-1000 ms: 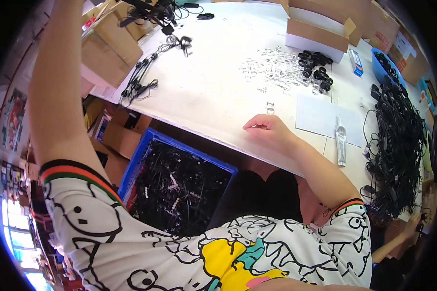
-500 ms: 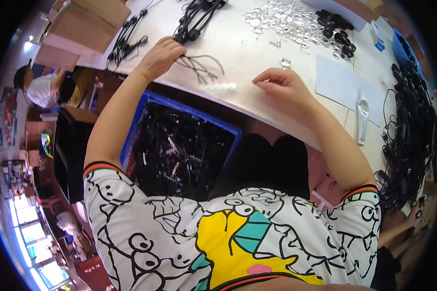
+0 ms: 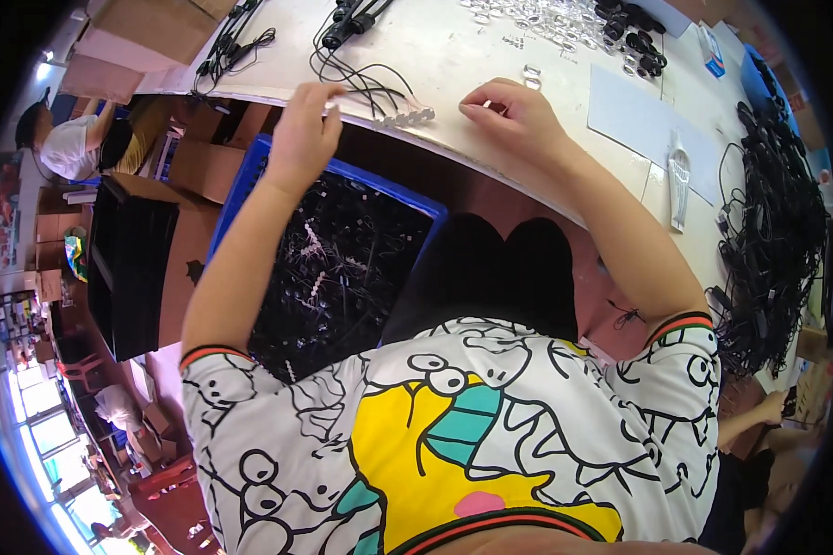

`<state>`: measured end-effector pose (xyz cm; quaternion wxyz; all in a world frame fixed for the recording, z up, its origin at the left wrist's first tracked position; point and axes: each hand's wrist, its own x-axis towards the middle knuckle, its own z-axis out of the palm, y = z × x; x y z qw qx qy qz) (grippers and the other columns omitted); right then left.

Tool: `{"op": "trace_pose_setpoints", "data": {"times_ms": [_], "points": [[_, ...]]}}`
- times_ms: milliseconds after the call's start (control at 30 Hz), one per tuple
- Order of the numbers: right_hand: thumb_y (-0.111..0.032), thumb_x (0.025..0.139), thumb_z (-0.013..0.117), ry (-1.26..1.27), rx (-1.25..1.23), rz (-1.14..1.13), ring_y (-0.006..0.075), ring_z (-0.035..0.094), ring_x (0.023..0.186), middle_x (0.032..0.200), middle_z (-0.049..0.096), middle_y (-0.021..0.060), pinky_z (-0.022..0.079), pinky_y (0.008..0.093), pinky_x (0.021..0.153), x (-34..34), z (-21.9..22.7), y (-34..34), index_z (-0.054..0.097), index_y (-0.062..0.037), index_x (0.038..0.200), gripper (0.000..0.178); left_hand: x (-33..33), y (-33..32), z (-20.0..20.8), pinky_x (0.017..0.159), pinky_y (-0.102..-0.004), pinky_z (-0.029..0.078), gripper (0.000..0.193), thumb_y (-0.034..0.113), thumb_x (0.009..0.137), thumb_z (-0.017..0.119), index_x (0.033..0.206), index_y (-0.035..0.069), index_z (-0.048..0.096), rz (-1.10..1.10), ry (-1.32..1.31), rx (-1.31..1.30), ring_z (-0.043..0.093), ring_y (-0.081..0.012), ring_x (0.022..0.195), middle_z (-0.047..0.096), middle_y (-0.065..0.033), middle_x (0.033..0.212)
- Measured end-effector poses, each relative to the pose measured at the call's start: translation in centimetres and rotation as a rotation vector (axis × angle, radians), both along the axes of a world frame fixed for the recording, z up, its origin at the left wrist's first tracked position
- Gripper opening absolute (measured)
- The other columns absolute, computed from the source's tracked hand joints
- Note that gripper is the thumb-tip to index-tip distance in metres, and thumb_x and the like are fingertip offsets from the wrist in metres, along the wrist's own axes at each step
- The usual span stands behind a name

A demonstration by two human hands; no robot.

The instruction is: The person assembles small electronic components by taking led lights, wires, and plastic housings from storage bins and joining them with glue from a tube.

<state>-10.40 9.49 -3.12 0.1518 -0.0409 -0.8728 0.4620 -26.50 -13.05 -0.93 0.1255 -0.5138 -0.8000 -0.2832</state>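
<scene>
At upper centre, the left hand (image 3: 304,137) and right hand (image 3: 520,117) both curl inward (whether either pinches anything, I cannot tell). Between them, near the front edge of the bench (image 3: 449,69), the pale segmented strip (image 3: 404,118) lies lengthwise left to right, roughly equally near each, its black cables (image 3: 344,30) trailing toward the frame's upper left.

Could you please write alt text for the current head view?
A person's left hand and right hand are at a white table, either side of black cables running to small pale pieces. A blue crate of dark items sits below; clear discs lie beyond.
</scene>
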Motion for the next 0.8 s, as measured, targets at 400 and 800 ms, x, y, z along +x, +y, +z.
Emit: {"op": "trace_pose_setpoints", "data": {"times_ms": [400, 800], "points": [[-0.021, 0.072, 0.065, -0.246, -0.109, 0.108, 0.011, 0.053, 0.07, 0.074, 0.061, 0.003, 0.041, 0.0236, 0.064, -6.0, 0.9, -3.6, 0.065, -0.004, 0.084, 0.02, 2.9, 0.0, -2.2, 0.065, -0.0226, 0.045, 0.03, 0.018, 0.08, 0.06, 0.105, 0.004, 0.051, 0.208, -1.263, 0.39, 0.052, -0.0071, 0.067, 0.056, -0.0012, 0.084], [-0.02, 0.074, 0.065, -0.214, -0.541, 0.146, 0.0027, 0.039, 0.057, 0.064, 0.052, -0.0042, 0.031, 0.0171, 0.053, -4.9, 2.1, -2.6, 0.063, -0.0051, 0.081, 0.017, 2.8, 3.1, -1.2, 0.067, -0.0246, 0.052, 0.047, 0.004, 0.072, 0.067, 0.107, -0.004, 0.037, 0.059, -1.42, 0.576, 0.061, -0.0168, 0.069, 0.059, -0.0128, 0.087]]}}
